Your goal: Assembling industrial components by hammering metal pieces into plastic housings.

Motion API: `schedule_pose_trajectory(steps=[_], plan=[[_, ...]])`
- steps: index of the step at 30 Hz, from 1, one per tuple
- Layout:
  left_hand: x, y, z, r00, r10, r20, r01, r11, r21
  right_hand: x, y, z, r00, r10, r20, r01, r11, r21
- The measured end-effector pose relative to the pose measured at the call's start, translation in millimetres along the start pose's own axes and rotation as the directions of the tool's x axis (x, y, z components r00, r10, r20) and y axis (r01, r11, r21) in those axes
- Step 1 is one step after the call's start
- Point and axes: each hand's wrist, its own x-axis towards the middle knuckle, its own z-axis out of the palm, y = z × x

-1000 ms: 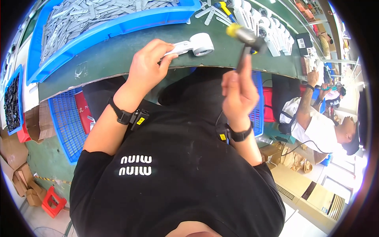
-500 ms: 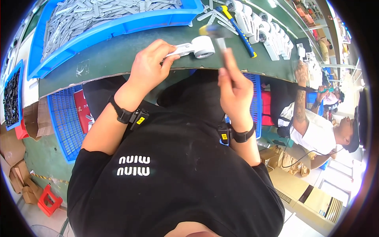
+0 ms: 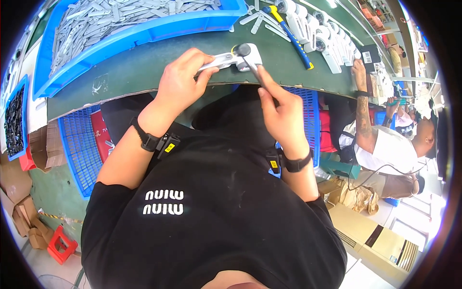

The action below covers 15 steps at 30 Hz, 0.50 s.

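Observation:
My left hand (image 3: 185, 79) is closed around the handle end of a white device (image 3: 250, 52) with a drum-shaped round head, perhaps a handheld fan. It lies low over the green table's near edge, head pointing right. My right hand (image 3: 281, 111) grips a hammer (image 3: 251, 65) by its shaft. The dark, round hammer head is right at the joint between the device's handle and its round head, partly covering it. Whether it touches there, I cannot tell.
Behind my left hand stands a blue bin (image 3: 144, 37) full of flat grey strips. Several loose strips (image 3: 258, 23) lie beside a blue-and-yellow hammer (image 3: 294, 41). Similar white devices (image 3: 328, 54) stand in rows at the right. A co-worker's arm (image 3: 362, 111) reaches to the table there.
The hammer has swung down and left from beside the round head onto the device's joint. My left hand has kept its place. The co-worker at the right has shifted.

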Motion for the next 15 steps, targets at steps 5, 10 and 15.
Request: schedule_pose_trajectory(steps=[5,10,15], plan=[[3,4,0,1.0,-0.011,0.0,0.011,1.0,-0.002,-1,10,16,0.97,-0.183,-0.163,0.179,0.983,-0.039],[3,2,-7,0.993,-0.105,0.049,0.106,0.994,-0.021,-6,-9,1,0.977,-0.144,-0.159,0.152,0.988,0.038],[4,4,-8,0.988,-0.153,0.031,0.156,0.983,-0.093,-2,6,13,0.969,-0.219,0.117,0.235,0.961,-0.146]])
